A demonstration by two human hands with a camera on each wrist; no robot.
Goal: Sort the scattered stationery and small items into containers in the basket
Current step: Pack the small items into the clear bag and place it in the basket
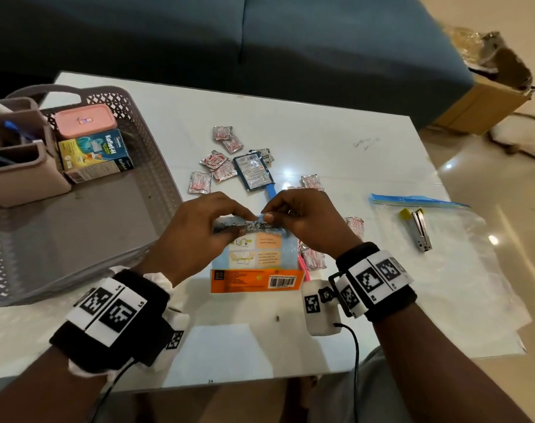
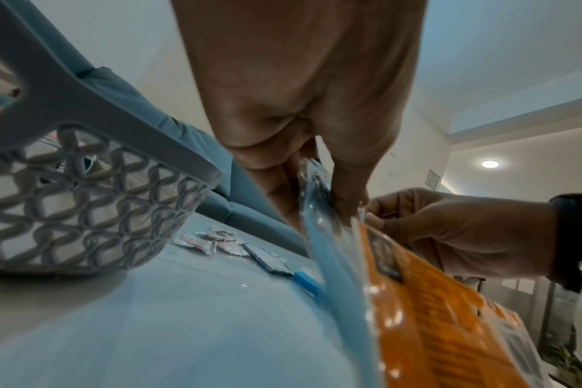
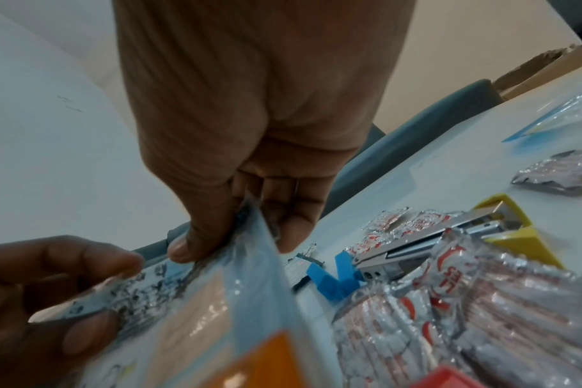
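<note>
Basket, counter left: organiser, pink case, medicine box inside. Centre: left hand and right hand both pinch packet top edge, above counter. Sachets behind. Right: stapler on zip bag.

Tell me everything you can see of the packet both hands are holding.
The packet is a flat, glossy plastic pouch: pale blue with printed instruction panels, an orange band with a barcode at the bottom, and a speckled top strip. It stands roughly upright, top edge pinched by the left hand and right hand; whether its bottom touches the table is unclear.
</note>
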